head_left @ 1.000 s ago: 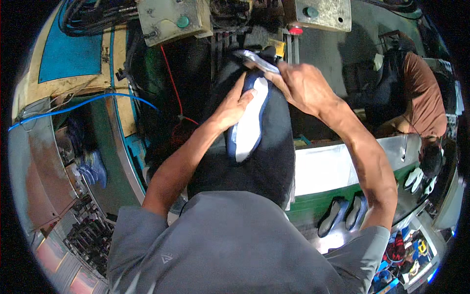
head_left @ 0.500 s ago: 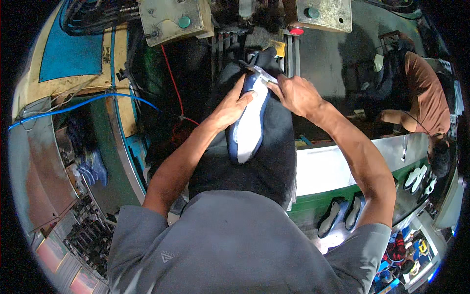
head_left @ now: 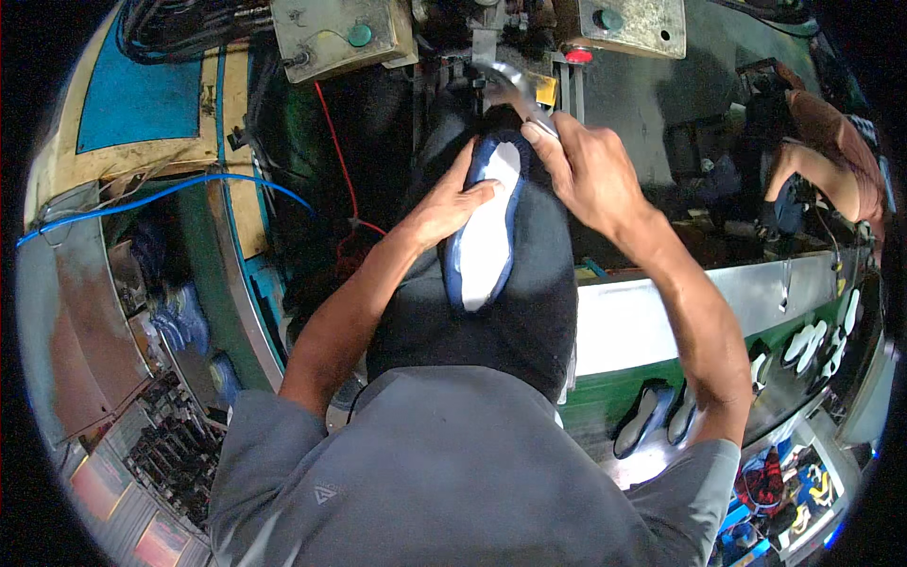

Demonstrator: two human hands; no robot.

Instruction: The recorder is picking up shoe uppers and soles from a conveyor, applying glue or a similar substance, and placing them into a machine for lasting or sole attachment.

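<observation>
A blue shoe upper with a white bottom [head_left: 485, 241] lies bottom up across my dark-clothed lap, its narrow length pointing away from me. My left hand [head_left: 455, 201] grips its far half, thumb pressed on the white face and fingers wrapped round the left side. Just right of the shoe's far end, my right hand [head_left: 590, 175] is closed round the handle of a metal hammer [head_left: 515, 90]. The hammer's curved, shiny head is raised beyond the shoe, apart from it and partly blurred.
Ahead stand machine boxes with a green button [head_left: 360, 35] and a red button [head_left: 578, 57]. On the right, a green conveyor belt [head_left: 605, 392] carries several shoes, with a co-worker [head_left: 831, 161] beyond. Blue shoes [head_left: 179, 317] sit on the left rack; a blue hose [head_left: 170, 194] crosses above.
The hammer has lifted off the shoe's far end, and my right hand has shifted slightly right. My left hand keeps its hold. The co-worker's arm has moved, and more shoes show on the belt.
</observation>
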